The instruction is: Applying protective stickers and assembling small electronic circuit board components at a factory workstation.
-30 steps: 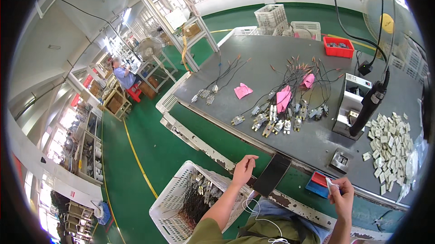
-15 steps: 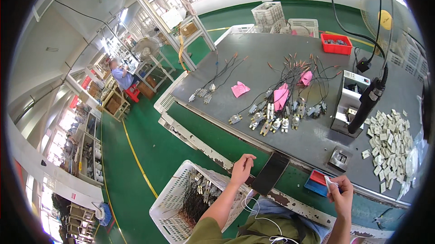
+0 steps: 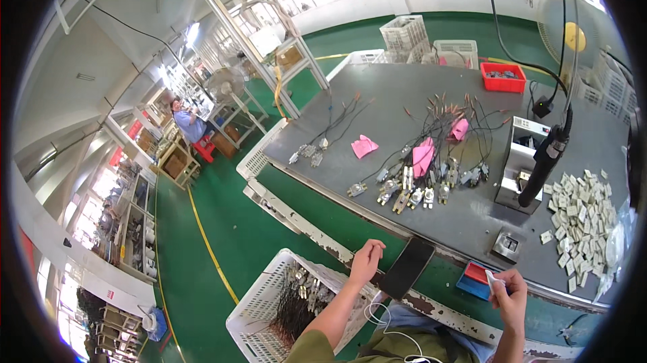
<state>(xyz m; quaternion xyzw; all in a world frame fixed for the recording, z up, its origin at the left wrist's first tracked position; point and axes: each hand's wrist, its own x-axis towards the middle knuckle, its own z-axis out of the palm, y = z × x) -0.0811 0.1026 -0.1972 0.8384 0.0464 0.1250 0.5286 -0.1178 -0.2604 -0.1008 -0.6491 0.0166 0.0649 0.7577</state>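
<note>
left hand (image 3: 367,260): rested at the bench's near edge, fingertips touching the near-left corner of the phone (image 3: 406,267); fingers curled loosely, not clamped on anything.
right hand (image 3: 510,293): fingers pinched shut on a small white part (image 3: 490,282), held just off the near edge, beside the blue box (image 3: 474,279).
phone: dark slab lying tilted across the near edge of the bench (image 3: 404,100), part of it overhanging.
blue box: sat on the near edge, red inside, just right of the phone.
crate (image 3: 259,309): white mesh, below the near-left corner, full of wired parts.
bench middle: wired connectors (image 3: 418,191) in a loose row, pink tags among them.
bench right edge: pile of white parts (image 3: 583,215); black driver (image 3: 547,161) hanging on a cable over a grey fixture (image 3: 517,161).
risk 1: phone overhung the edge; a nudge from the left hand could probably tip it off toward the crate or the floor.
risk 2: white part was small and held only at the fingertips; a slip would likely drop it off the edge.
vs earlier frame: both hands in much the same place, left hand at the phone, right hand by the blue box; bench layout unchanged.
</note>
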